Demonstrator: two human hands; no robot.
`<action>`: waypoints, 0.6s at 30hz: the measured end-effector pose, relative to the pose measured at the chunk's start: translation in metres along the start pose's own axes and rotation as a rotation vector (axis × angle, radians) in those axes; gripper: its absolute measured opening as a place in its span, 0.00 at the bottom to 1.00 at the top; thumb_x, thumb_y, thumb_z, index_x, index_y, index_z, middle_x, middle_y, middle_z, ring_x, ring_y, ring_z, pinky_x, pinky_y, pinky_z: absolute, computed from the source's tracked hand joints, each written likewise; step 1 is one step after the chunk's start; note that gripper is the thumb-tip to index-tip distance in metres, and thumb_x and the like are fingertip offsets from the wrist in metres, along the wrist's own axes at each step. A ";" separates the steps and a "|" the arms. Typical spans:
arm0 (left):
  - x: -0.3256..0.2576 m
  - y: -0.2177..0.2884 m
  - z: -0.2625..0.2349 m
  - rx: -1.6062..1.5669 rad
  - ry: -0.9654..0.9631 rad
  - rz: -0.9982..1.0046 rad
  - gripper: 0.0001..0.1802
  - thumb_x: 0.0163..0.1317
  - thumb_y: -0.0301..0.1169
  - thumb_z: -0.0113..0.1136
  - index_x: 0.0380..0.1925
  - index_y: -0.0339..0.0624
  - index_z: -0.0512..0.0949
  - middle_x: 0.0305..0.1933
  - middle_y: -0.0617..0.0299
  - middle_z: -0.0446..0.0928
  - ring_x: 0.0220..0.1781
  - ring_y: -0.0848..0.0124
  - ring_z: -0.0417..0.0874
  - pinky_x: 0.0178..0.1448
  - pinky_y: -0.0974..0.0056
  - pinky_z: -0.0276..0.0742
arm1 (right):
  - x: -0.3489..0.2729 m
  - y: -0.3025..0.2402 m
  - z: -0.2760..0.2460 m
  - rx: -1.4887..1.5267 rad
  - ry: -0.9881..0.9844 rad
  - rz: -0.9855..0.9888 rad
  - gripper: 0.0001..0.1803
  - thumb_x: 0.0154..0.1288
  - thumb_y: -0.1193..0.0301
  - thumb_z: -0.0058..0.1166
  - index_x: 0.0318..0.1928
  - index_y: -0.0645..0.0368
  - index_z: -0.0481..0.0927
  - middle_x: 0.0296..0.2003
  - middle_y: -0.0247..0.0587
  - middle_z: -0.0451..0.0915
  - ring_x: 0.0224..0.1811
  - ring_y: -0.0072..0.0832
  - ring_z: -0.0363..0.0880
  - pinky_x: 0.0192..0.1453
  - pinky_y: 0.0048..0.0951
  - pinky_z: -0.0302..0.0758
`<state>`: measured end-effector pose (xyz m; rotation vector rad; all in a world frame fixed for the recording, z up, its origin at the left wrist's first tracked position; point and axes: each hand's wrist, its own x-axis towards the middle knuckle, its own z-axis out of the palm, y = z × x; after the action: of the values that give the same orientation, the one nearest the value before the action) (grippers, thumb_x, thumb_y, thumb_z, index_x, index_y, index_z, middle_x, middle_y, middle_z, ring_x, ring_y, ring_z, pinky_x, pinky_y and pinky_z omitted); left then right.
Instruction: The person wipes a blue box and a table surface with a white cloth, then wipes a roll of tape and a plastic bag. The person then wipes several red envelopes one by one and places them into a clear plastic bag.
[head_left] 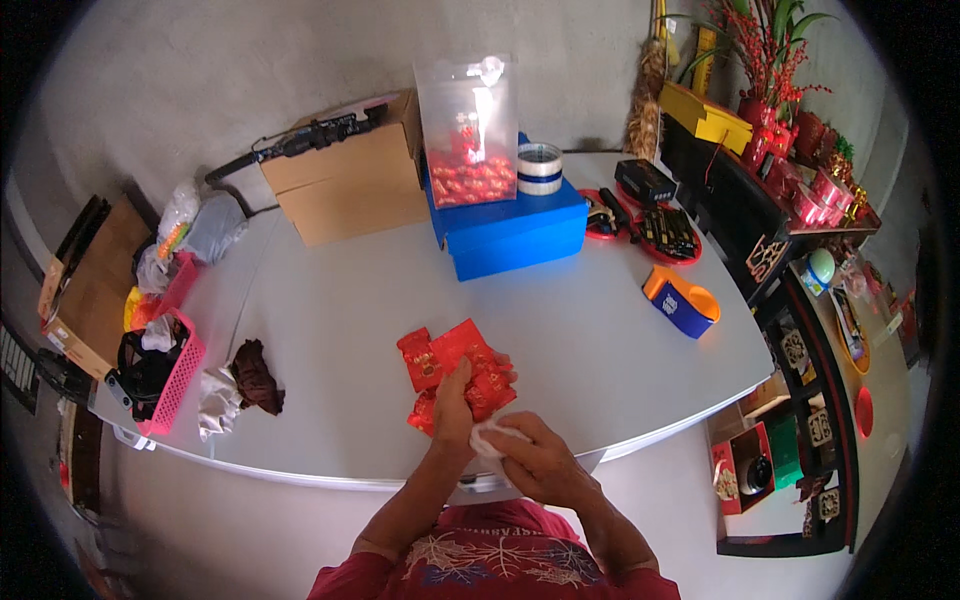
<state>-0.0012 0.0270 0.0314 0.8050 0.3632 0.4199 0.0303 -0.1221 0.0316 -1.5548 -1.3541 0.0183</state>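
Red shirt front (490, 565) nearest, at near side of grey table (330, 330). Red packets (424, 366) lie far and left of right hand (545, 465); long axis unclear, overlapped. Left hand (454, 405) nearer, grasping some, thumb on top. Right pinches crumpled white material (488, 438) beside left wrist, forearm slanting in from near right.

1. Red shirt (490, 575): a row of pale capital letters runs beside its leaf print, partly lost in the folds.
2. Blue-and-orange band (686, 314), on the right of the desk (330, 300): bold white lettering on its blue part, small in view.
3. Black box (646, 178), toward the desk's far right: pale characters along its front, too small to read.
4. Red packets (463, 343): gold printed marks, not legible here.
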 end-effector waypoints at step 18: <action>0.179 0.271 0.150 0.936 -0.117 1.571 0.09 0.58 0.30 0.62 0.36 0.36 0.80 0.30 0.59 0.79 0.29 0.71 0.74 0.35 0.66 0.70 | -0.026 0.077 -0.003 -0.589 0.281 0.197 0.16 0.51 0.75 0.56 0.43 0.53 0.79 0.42 0.45 0.74 0.44 0.43 0.75 0.44 0.41 0.76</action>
<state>0.1620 0.1913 0.3042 1.9630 -0.3256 1.7207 0.0777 -0.1303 -0.0336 -2.0827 -1.0233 -0.4997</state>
